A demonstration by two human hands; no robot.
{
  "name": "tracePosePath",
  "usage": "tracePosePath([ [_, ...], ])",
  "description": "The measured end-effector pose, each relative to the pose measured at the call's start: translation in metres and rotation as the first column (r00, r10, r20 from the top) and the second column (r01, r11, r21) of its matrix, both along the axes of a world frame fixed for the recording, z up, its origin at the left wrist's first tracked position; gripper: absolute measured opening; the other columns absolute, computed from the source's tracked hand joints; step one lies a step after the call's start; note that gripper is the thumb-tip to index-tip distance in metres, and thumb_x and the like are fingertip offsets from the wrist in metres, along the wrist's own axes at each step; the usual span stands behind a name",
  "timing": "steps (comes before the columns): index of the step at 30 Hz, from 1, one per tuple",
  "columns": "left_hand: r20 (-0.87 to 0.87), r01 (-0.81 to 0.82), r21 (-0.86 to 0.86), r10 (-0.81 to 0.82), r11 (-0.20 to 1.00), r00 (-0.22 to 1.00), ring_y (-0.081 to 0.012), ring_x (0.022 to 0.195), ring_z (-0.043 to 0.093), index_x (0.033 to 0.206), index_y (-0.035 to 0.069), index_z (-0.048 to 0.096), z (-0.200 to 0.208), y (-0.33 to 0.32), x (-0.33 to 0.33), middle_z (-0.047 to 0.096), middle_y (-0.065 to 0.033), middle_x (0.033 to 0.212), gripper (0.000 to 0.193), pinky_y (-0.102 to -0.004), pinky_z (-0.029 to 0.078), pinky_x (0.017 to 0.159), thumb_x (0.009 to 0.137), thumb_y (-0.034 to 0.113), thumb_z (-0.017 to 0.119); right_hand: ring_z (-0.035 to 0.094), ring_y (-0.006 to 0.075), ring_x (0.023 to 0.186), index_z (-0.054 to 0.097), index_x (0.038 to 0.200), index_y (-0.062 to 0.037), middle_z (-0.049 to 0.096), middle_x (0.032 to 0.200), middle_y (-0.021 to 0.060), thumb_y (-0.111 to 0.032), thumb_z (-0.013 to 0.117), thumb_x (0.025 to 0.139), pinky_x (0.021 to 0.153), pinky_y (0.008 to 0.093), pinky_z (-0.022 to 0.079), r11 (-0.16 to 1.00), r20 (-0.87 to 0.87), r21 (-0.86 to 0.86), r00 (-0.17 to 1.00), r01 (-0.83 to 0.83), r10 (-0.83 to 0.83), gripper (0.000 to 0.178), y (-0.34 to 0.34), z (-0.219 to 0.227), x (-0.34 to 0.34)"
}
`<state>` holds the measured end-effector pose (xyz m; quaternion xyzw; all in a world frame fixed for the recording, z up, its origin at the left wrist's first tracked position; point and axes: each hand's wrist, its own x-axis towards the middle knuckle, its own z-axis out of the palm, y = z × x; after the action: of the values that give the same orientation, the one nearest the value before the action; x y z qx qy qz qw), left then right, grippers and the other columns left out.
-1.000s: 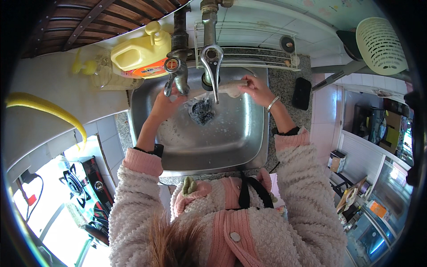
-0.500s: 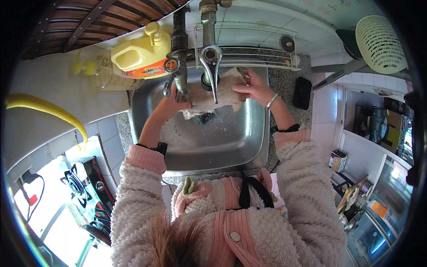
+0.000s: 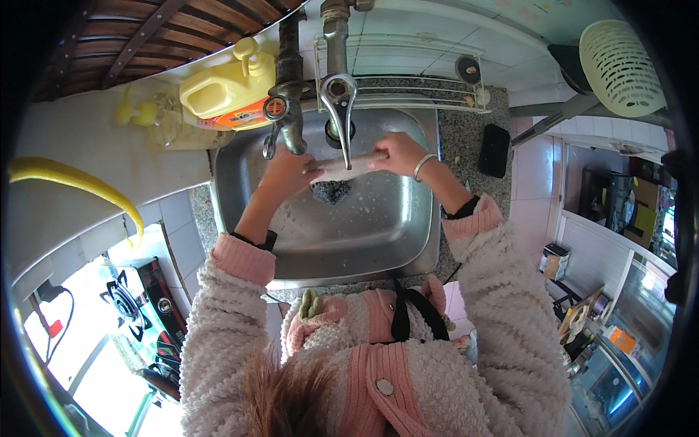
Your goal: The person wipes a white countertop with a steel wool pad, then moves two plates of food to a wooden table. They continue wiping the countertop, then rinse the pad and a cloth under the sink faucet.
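A beige cloth [image 3: 360, 167] is stretched in a narrow, folded strip across the far part of the steel sink [image 3: 349, 251]. My left hand [image 3: 286, 176] grips its left end and my right hand [image 3: 399, 155] its right end, fingers closed on both sides. Above the cloth stands a metal tap [image 3: 339, 91], whose long lever partly covers it. Whether water is running cannot be made out. Just below the cloth, a dark, rough round thing [image 3: 331, 192] lies in the sink; it may be the drain strainer.
Left of the taps stand a yellow jug [image 3: 222, 91] and a clear bottle with a yellow pump [image 3: 164, 124]. A second tap [image 3: 285, 116] is beside the first. Behind the sink runs a white wire rack [image 3: 408, 95]. A black object [image 3: 495, 151] lies on the right counter.
The cloth has gone from a wide, hanging spread to a narrow strip. My right hand has come nearer and slightly left; the left hand has shifted a little right.
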<state>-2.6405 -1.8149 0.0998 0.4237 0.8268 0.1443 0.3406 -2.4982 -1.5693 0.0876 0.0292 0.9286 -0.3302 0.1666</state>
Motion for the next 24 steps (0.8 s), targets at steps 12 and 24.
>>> tracePosePath([
  [12, 0.694, -0.422, -0.155, 0.403, 0.893, 0.597, -0.0119, 0.062, 0.057, 0.09, 0.001, 0.052, 0.024, 0.005, -0.008, 0.057, -0.0042, 0.076, 0.017, -0.0259, 0.046, 0.06, 0.089, 0.016, 0.06, 0.057, 0.0213, 0.104, 0.046, 0.129, -0.0046, 0.054, 0.116, 0.0088, -0.007, 0.05, 0.092, 0.092, 0.0461, 0.047, 0.004, 0.768, -0.628, 0.621, 0.778, -0.157, 0.037, -0.003, -0.02, 0.003],
  [24, 0.843, -0.771, -0.444, -0.08, 0.456, -0.532, -0.0259, 0.077, 0.061, 0.109, 0.003, 0.051, -0.038, 0.022, 0.032, 0.057, -0.0103, 0.087, 0.027, -0.0424, 0.051, 0.064, 0.09, 0.022, 0.052, 0.058, 0.0229, 0.068, 0.063, 0.084, -0.0021, 0.06, 0.077, 0.0117, -0.023, 0.06, 0.081, 0.061, 0.0346, 0.047, 0.659, 0.062, -0.433, 0.749, 0.615, -0.659, 0.021, -0.087, 0.015, -0.022],
])
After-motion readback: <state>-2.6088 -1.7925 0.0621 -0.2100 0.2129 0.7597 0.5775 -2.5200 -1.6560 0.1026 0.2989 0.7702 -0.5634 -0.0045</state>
